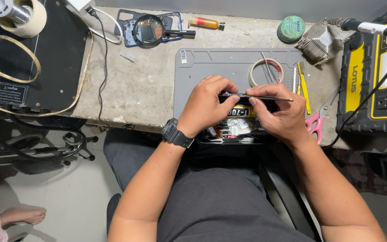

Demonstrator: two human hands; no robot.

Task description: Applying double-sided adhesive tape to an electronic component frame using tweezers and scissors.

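Your tweezers (265, 97) lie level across the near edge of the grey work mat (202, 67), with the thin tips pointing right. Your right hand (278, 112) pinches them between thumb and forefinger, a firm grasp. Your left hand (209, 105) is curled shut over the tweezers' left end and over a small dark part beneath it; what that part is cannot be made out, since both hands cover it. A black wristwatch (175, 133) sits on your left wrist.

Just below the hands is an open tray (234, 130) of small tubes and packets, one with a yellow label.

Farther out on the mat: a roll of tape (266, 71) with a second pair of tweezers resting across it, then a yellow-handled brush (304, 87) at the right margin. Pink-handled scissors (317, 120) lie just beside your right hand, off the mat.

At the far edge of the bench: a magnifying glass (151, 30) over an opened phone frame, a small amber bottle (206, 22), a round green tin (291, 28), a finned metal heatsink (321, 40). A yellow-and-black power unit (377, 76) stands to the right, and a black pad (32, 58) sits far left.
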